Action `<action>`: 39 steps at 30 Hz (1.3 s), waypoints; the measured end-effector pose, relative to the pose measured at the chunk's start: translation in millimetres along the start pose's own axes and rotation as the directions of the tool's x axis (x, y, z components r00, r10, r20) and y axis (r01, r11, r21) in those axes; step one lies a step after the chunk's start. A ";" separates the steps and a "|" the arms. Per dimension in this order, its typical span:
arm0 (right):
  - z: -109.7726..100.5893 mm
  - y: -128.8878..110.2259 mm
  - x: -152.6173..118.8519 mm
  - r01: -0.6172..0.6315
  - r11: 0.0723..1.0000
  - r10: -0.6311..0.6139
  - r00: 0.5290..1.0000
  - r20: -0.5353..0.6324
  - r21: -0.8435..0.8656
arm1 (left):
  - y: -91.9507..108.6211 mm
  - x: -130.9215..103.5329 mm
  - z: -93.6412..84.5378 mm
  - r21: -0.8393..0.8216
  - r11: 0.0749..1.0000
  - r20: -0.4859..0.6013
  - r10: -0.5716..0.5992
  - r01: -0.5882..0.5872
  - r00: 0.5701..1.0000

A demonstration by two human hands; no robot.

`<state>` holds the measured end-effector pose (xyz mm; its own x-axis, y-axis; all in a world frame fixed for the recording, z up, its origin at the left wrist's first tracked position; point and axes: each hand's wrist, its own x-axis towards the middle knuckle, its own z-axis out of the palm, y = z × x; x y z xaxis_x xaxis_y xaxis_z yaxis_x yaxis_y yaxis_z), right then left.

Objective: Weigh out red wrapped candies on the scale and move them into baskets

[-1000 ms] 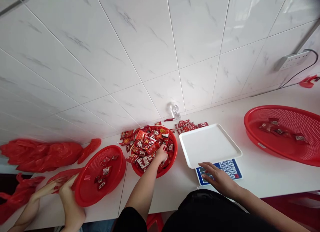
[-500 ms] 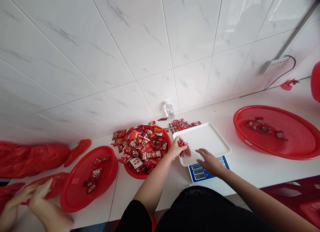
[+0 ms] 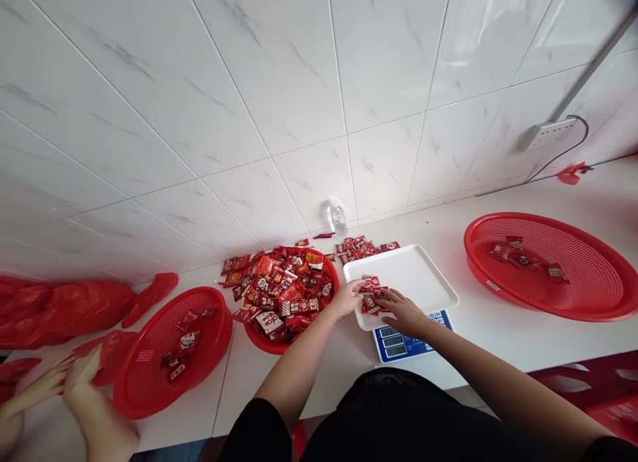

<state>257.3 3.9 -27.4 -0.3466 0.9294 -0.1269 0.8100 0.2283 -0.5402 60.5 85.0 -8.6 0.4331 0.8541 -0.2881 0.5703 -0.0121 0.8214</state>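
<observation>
Over the left end of a white tray (image 3: 423, 276), my left hand (image 3: 349, 298) has its fingers closed on several small red snack packets (image 3: 369, 286). My right hand (image 3: 405, 313) meets them from the other side, thumb and fingers around one packet; its fingertips partly hide the packets. Beneath the tray is a blue digital scale (image 3: 393, 346), its displays and some keys showing. Just left of my left hand stands a red basket (image 3: 266, 346) heaped with packets, and more loose packets (image 3: 356, 248) lie behind the tray.
A shallow red basket (image 3: 598, 262) with a few packets stands at right, another (image 3: 199, 375) at left. A co-worker's hands (image 3: 74, 382) work beside red plastic bags (image 3: 74, 312). A clear bottle (image 3: 339, 219) and a power strip (image 3: 548, 135) are by the tiled wall.
My right hand has moved left to the packets and now touches them; before, it hovered apart over the tray. The packets at my left hand are more spread out. The co-worker's hands have shifted slightly.
</observation>
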 end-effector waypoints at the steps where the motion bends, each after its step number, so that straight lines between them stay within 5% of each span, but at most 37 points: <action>1: 1.1 1.1 -2.2 0.005 1.000 -0.005 1.000 -0.022 0.007 | -3.3 -1.5 -7.0 -0.001 1.000 -0.079 -0.008 0.008 0.997; 4: 3.7 7.8 -12.0 -0.013 0.999 0.017 0.997 -0.078 0.049 | -20.0 -8.2 -37.5 0.054 0.988 -0.401 -0.109 0.142 0.910; 6: 5.9 13.9 -19.2 -0.053 0.996 0.061 0.993 -0.098 0.078 | -35.6 -14.9 -58.8 0.062 0.961 -0.512 -0.202 0.271 0.835; 10: 12.1 22.9 -29.9 -0.112 0.988 0.121 0.989 -0.085 0.102 | -62.3 -26.0 -78.0 0.061 0.920 -0.450 -0.320 0.387 0.834; 14: 15.6 21.3 -34.1 -0.134 0.984 0.141 0.988 -0.062 0.114 | -68.2 -21.9 -65.2 0.105 0.902 -0.390 -0.350 0.419 0.852; 19: 11.8 11.5 -35.2 -0.130 0.984 0.137 0.989 -0.048 0.120 | -63.1 -8.7 -54.8 0.287 0.797 -0.402 -0.403 0.531 0.822; 24: 5.4 6.1 -36.8 -0.134 0.980 0.142 0.989 -0.046 0.147 | -68.3 -12.7 -58.9 0.370 0.806 -0.377 -0.325 0.463 0.867; 29: 5.4 6.5 -40.4 -0.132 0.977 0.143 0.988 -0.054 0.167 | -76.3 -25.4 -62.9 0.324 0.851 -0.373 -0.288 0.414 0.882; 35: 5.5 6.4 -41.8 -0.135 0.975 0.145 0.988 -0.048 0.178 | -79.3 -25.2 -84.6 0.176 0.881 -0.492 -0.307 0.439 0.815; 39: -1.4 0.0 -41.2 -0.111 0.974 0.125 0.990 -0.064 0.195 | -78.2 -16.8 -86.9 0.096 0.888 -0.460 -0.361 0.450 0.811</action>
<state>272.2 -34.0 -21.1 -0.2114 0.9673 -0.1400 0.7353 0.0630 -0.6748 -52.0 116.7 -25.2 -0.1763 0.9362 -0.3040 0.7681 0.3239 0.5524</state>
